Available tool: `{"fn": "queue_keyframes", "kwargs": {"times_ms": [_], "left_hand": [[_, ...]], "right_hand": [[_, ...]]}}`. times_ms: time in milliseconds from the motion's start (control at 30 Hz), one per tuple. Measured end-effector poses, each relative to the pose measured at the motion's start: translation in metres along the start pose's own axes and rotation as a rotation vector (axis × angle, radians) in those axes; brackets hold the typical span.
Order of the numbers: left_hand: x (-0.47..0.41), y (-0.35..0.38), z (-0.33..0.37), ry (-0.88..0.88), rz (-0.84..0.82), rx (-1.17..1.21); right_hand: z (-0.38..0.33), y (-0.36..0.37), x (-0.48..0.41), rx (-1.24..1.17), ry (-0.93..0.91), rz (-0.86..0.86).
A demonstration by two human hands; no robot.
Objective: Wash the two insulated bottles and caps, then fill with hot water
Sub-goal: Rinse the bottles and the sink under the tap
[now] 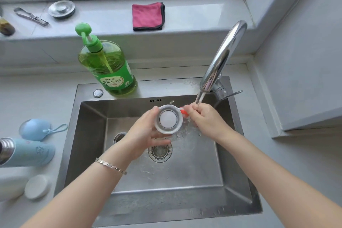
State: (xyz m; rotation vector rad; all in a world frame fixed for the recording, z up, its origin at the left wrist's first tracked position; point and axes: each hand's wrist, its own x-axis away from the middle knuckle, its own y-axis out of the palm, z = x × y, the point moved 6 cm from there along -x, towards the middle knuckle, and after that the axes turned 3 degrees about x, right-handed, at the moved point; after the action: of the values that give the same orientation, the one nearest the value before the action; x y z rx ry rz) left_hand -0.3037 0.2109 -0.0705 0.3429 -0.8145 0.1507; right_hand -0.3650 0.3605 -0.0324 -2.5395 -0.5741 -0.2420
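My left hand (146, 135) grips a round cap (168, 119) over the sink, its silver rim and white inside facing me. An orange-red strap (184, 112) sticks out of the cap's right side. My right hand (207, 118) pinches that strap under the running water (200, 97) from the faucet (222, 55). On the left counter a light blue bottle (31, 151) lies open, with a blue cap (35, 129) and its loop behind it. A white bottle (9, 187) lies at the lower left, partly cut off, beside a white cap (37, 187).
The steel sink (74, 135) has a drain strainer (160, 151) below my hands. A green dish soap pump bottle (111, 66) stands at the sink's back left. On the windowsill lie a pink cloth (148, 16), a metal sink plug (62, 9) and a metal clip (31, 16).
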Motion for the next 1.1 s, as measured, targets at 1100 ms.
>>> {"fn": "queue_keyframes", "kwargs": {"times_ms": [1100], "left_hand": [[0.026,-0.016,0.030,0.524,-0.005,-0.398]], "right_hand": [[0.027,0.021,0.018,-0.938,0.519,-0.132]]}}
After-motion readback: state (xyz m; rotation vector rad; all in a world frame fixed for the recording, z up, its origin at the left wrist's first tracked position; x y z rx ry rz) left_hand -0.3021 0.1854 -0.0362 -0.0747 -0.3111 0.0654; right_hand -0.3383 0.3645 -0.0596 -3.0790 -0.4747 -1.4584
